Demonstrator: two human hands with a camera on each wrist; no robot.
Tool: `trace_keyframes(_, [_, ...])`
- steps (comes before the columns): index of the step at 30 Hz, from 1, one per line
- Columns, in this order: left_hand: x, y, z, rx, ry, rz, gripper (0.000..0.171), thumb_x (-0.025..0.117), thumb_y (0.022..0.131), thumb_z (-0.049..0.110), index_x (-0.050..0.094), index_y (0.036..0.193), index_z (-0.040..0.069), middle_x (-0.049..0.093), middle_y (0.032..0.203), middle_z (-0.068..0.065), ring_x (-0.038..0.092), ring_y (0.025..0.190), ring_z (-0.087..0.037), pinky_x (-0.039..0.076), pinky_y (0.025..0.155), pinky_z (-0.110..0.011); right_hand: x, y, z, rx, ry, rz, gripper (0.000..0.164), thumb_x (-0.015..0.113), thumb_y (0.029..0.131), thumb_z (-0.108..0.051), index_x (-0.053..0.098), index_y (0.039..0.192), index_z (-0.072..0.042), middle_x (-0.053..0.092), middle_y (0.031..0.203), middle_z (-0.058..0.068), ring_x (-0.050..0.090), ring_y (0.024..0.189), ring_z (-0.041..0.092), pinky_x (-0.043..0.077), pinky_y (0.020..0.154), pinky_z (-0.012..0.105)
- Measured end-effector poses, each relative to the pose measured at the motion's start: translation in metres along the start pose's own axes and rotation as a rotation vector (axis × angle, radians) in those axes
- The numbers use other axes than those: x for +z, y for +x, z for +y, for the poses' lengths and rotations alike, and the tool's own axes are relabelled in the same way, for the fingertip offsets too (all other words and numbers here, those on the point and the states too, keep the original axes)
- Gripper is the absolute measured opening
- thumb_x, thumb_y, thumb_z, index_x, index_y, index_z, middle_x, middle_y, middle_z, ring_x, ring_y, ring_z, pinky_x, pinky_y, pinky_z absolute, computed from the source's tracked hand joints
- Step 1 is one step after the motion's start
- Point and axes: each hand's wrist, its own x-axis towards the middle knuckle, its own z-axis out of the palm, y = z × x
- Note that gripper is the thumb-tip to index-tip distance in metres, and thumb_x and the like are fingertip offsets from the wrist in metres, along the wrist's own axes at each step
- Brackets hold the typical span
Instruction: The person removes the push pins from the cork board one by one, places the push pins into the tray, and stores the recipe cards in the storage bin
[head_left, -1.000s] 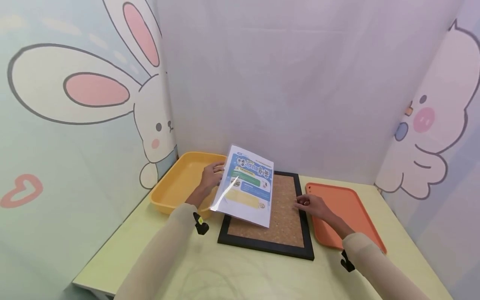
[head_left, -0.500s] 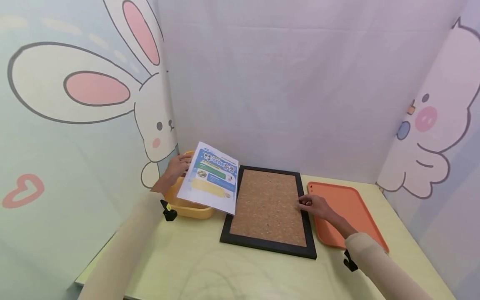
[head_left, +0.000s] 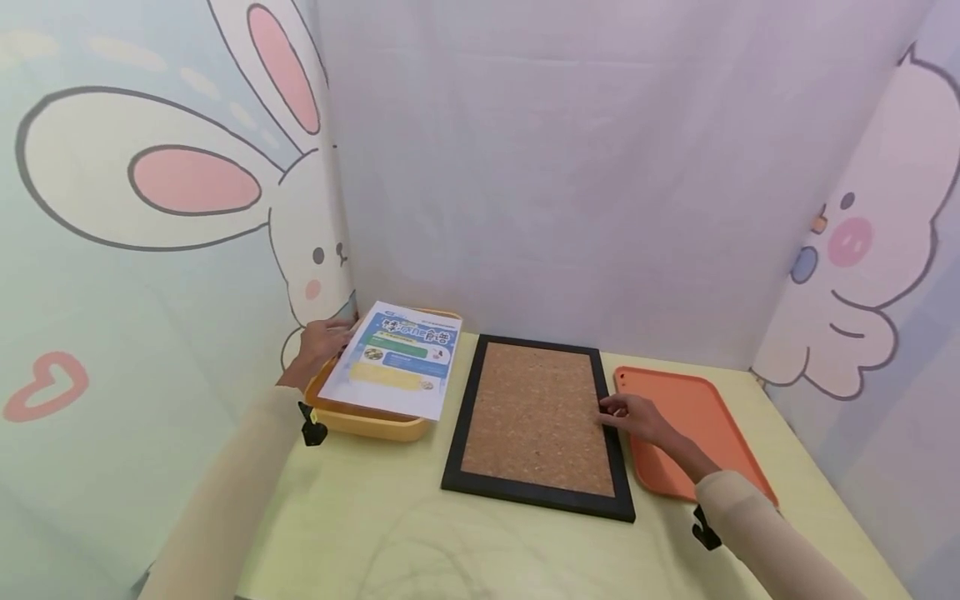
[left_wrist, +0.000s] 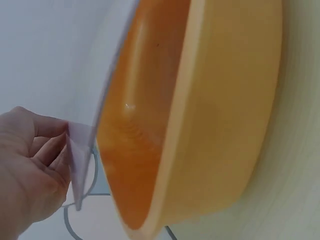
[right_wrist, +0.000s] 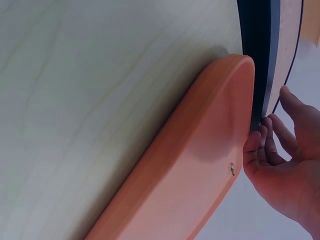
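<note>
My left hand pinches the left edge of a laminated poster, printed in blue, green and yellow with Chinese characters. The poster lies tilted over a yellow plastic basin, covering most of its opening. Seen from the left wrist, the fingers hold the sheet's edge beside the basin's rim. A black-framed cork board lies flat to the right of the basin. At its right edge rests my right hand, fingers loosely curled against the black frame and thumb raised.
An orange tray lies to the right of the cork board, close to its frame and partly under my right forearm. Curtains with cartoon animals stand around the pale yellow table at the back and sides.
My left hand has carried the poster leftward from over the cork board and lowered it onto the basin. The cork board is now uncovered; my right hand stays at its edge.
</note>
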Motion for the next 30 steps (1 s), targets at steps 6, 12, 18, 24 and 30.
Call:
trace_keyframes(6, [-0.006,0.005,-0.015,-0.052,-0.006,0.047,0.055,0.058,0.106,0.016,0.043,0.158,0.005,0.054,0.147,-0.029,0.058,0.131,-0.043,0.050,0.107,-0.052,0.000,-0.004,-0.002,0.014,-0.018,-0.001,0.037,0.080,0.093,-0.023,0.074,0.118,0.004,0.073,0.098,0.010,0.064,0.083,0.020,0.052,0.067,0.033])
trace_keyframes(12, [-0.009,0.002,-0.020,-0.008,0.107,0.092,0.053,0.061,0.104,0.016,0.048,0.153,0.001,0.057,0.142,-0.031,0.060,0.128,-0.044,0.048,0.108,-0.052,0.000,-0.006,0.001,0.019,-0.024,-0.005,0.035,0.081,0.093,-0.023,0.075,0.116,0.003,0.073,0.099,0.010,0.064,0.083,0.019,0.053,0.068,0.033])
trace_keyframes(18, [-0.010,0.000,-0.028,0.072,0.146,0.142,0.047,0.064,0.103,0.015,0.055,0.146,-0.003,0.062,0.136,-0.031,0.060,0.127,-0.047,0.048,0.108,-0.054,0.000,-0.006,-0.001,0.003,-0.018,-0.008,0.035,0.081,0.093,-0.023,0.075,0.115,0.003,0.073,0.100,0.011,0.065,0.083,0.019,0.053,0.068,0.032])
trace_keyframes(24, [-0.011,0.006,-0.038,0.196,0.186,0.203,0.042,0.068,0.100,0.012,0.062,0.137,-0.006,0.067,0.125,-0.028,0.062,0.125,-0.045,0.048,0.107,-0.055,-0.001,-0.005,-0.006,-0.024,-0.022,0.012,0.032,0.080,0.093,-0.020,0.076,0.113,0.004,0.074,0.098,0.012,0.064,0.081,0.020,0.053,0.066,0.032])
trace_keyframes(30, [-0.011,0.007,-0.041,0.326,0.224,0.249,0.034,0.066,0.097,0.002,0.066,0.129,-0.011,0.070,0.118,-0.029,0.066,0.118,-0.046,0.050,0.102,-0.057,-0.005,-0.002,-0.008,-0.002,-0.036,-0.003,0.032,0.078,0.095,-0.022,0.075,0.116,0.003,0.073,0.098,0.009,0.064,0.082,0.018,0.052,0.067,0.032])
